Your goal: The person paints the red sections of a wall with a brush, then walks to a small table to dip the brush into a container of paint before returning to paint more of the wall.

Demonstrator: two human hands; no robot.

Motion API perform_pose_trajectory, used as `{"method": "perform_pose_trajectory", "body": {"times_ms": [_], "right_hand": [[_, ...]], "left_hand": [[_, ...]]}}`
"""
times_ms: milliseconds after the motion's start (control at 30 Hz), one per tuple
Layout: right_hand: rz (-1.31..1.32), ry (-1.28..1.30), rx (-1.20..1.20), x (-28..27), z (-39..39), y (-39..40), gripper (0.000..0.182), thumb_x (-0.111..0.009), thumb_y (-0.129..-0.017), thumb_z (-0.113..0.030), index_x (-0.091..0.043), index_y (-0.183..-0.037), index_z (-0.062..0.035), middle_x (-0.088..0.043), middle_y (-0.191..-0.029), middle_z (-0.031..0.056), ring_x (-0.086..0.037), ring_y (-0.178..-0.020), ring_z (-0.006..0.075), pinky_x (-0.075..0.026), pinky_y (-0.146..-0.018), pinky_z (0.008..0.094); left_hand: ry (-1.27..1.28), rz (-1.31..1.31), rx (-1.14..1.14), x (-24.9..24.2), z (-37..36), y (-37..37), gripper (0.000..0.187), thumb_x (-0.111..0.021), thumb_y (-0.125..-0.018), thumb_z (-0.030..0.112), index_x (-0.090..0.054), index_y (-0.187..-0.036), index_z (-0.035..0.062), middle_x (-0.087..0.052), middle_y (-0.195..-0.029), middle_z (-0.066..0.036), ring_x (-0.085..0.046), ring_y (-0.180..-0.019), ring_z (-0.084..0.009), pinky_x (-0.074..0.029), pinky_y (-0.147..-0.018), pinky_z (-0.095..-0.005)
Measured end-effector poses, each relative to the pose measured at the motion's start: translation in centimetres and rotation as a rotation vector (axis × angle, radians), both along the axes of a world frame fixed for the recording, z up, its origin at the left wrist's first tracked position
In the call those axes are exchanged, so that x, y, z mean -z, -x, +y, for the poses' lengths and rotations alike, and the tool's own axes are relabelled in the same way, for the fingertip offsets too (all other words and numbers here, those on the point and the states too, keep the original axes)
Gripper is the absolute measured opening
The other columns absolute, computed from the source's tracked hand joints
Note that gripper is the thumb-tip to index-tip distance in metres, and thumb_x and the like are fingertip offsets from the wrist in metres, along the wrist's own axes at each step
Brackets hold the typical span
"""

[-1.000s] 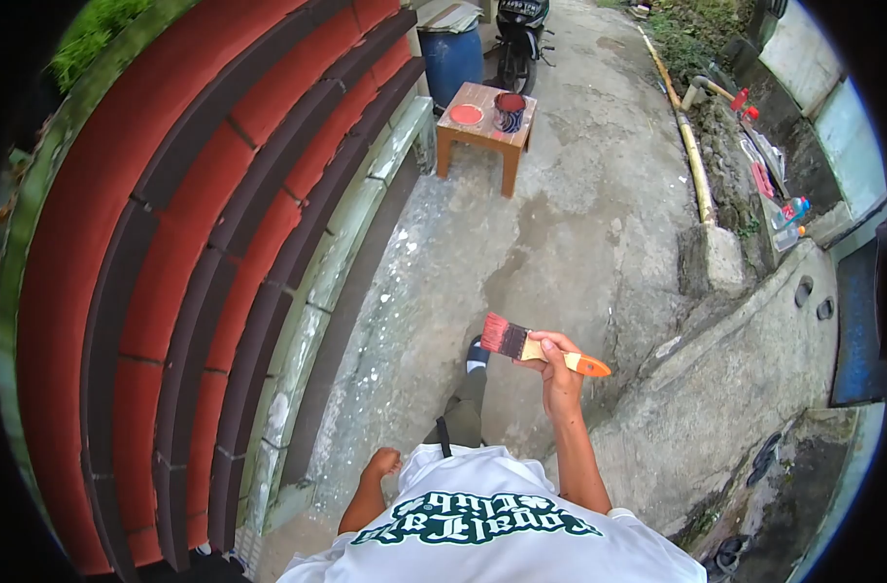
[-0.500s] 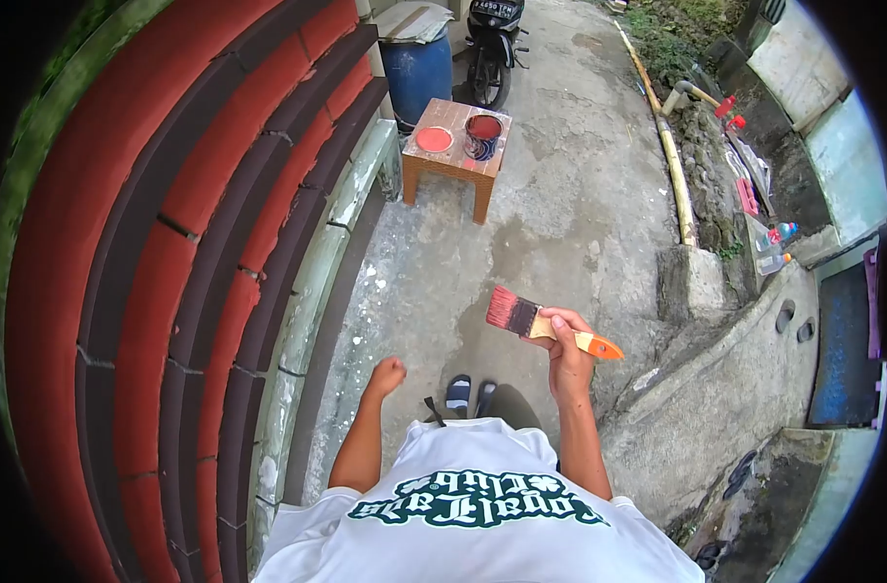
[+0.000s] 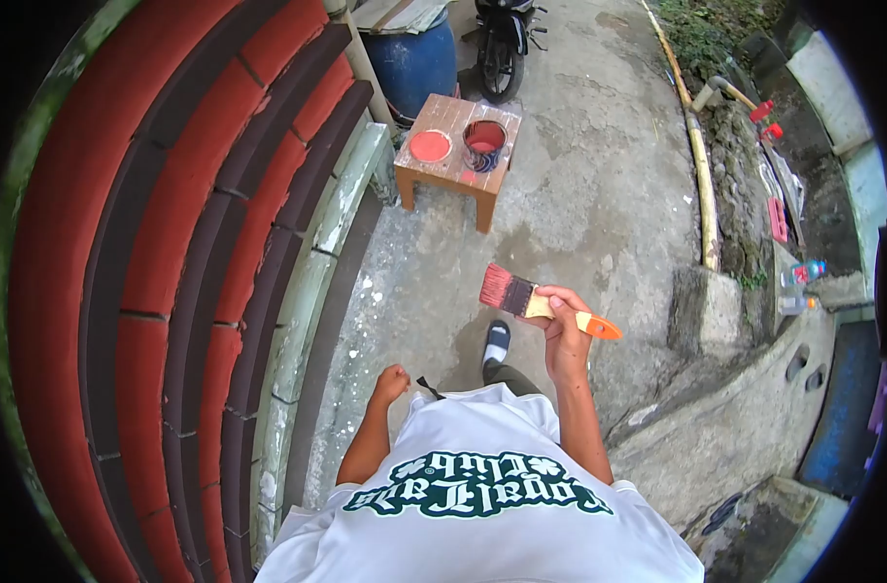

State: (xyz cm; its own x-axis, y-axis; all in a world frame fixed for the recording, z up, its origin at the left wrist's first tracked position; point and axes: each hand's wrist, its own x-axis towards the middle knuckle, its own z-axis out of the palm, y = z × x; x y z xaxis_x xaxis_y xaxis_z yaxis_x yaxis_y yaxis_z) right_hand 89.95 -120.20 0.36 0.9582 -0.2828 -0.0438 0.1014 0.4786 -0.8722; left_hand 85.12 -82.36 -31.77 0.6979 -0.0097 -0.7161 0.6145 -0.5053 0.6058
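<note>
My right hand (image 3: 566,340) is closed round the pale wooden handle of a paintbrush (image 3: 538,303). Its bristles are coated in red paint and point left, while the orange handle end sticks out to the right. Down by my left side, my left hand (image 3: 393,383) is curled into a fist, with nothing visible in it. Ahead of me, a small brown table (image 3: 447,176) bears an open paint can (image 3: 484,146) with red paint inside. A round lid (image 3: 430,147) covered in red paint lies left of the can.
Red and dark-brown painted tiers (image 3: 196,291) curve along my left, above a pale green ledge (image 3: 298,330). Behind the table stand a blue barrel (image 3: 414,73) and a motorcycle (image 3: 502,58). A long pipe (image 3: 701,185), a concrete block (image 3: 706,309) and plastic bottles (image 3: 803,273) line the right.
I have stepped forward, one foot now ahead, and the table with the can appears nearer. The brush stays in my right hand, slightly higher in view. My left hand stays curled.
</note>
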Motion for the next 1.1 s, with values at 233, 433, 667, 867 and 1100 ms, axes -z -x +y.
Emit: {"method": "perform_pose_trajectory", "body": {"times_ms": [233, 433, 667, 867, 1100], "right_hand": [[0.037, 0.040, -0.065, -0.2, -7.6, -12.0, 0.025, -0.055, -0.105, -0.014, -0.069, -0.114, 0.0054, -0.072, -0.113, 0.0176, -0.074, -0.100, 0.0253, -0.067, -0.086, 0.0453], [0.072, 0.050, -0.075, 0.7, -11.5, -19.8, 0.029, -0.055, -0.104, -0.016, -0.068, -0.115, 0.0068, -0.071, -0.114, 0.0186, -0.074, -0.102, 0.0271, -0.067, -0.086, 0.0448], [0.016, -0.073, -0.116, 2.2, -13.5, -30.3, 0.035, -0.053, -0.096, -0.010, -0.065, -0.123, 0.0074, -0.070, -0.120, 0.0207, -0.073, -0.105, 0.0295, -0.067, -0.088, 0.0459], [0.181, -0.052, -0.094, 2.9, -13.7, -40.6, 0.040, -0.050, -0.091, -0.005, -0.064, -0.126, 0.0069, -0.069, -0.123, 0.0205, -0.072, -0.109, 0.0293, -0.067, -0.090, 0.0450], [0.343, 0.285, -0.149, 5.8, -14.3, -50.8, 0.037, -0.051, -0.093, -0.004, -0.064, -0.127, 0.0021, -0.068, -0.123, 0.0156, -0.071, -0.106, 0.0242, -0.065, -0.090, 0.0389]], "left_hand": [[0.077, 0.044, -0.117, -1.2, -5.1, -8.3, 0.018, -0.060, -0.095, 0.013, -0.072, -0.099, 0.0010, -0.074, -0.084, -0.009, -0.071, -0.074, -0.0176, -0.058, -0.069, -0.0322], [0.101, -0.079, -0.250, -1.7, -10.0, -15.8, 0.019, -0.057, -0.100, 0.011, -0.073, -0.103, 0.0013, -0.075, -0.089, -0.009, -0.071, -0.075, -0.0170, -0.058, -0.068, -0.0323], [0.069, 0.106, -0.255, 0.7, -12.0, -25.6, 0.021, -0.058, -0.100, 0.019, -0.072, -0.109, 0.0062, -0.076, -0.094, -0.008, -0.071, -0.072, -0.0170, -0.054, -0.060, -0.0315], [0.092, 0.202, -0.148, 2.1, -12.2, -36.0, 0.022, -0.059, -0.100, 0.023, -0.072, -0.108, 0.0078, -0.076, -0.093, -0.007, -0.070, -0.070, -0.0172, -0.053, -0.058, -0.0328], [0.146, 0.026, -0.187, 0.4, -13.0, -47.6, 0.021, -0.056, -0.101, 0.015, -0.072, -0.105, 0.0023, -0.075, -0.091, -0.009, -0.072, -0.078, -0.0184, -0.058, -0.065, -0.0330]]}}
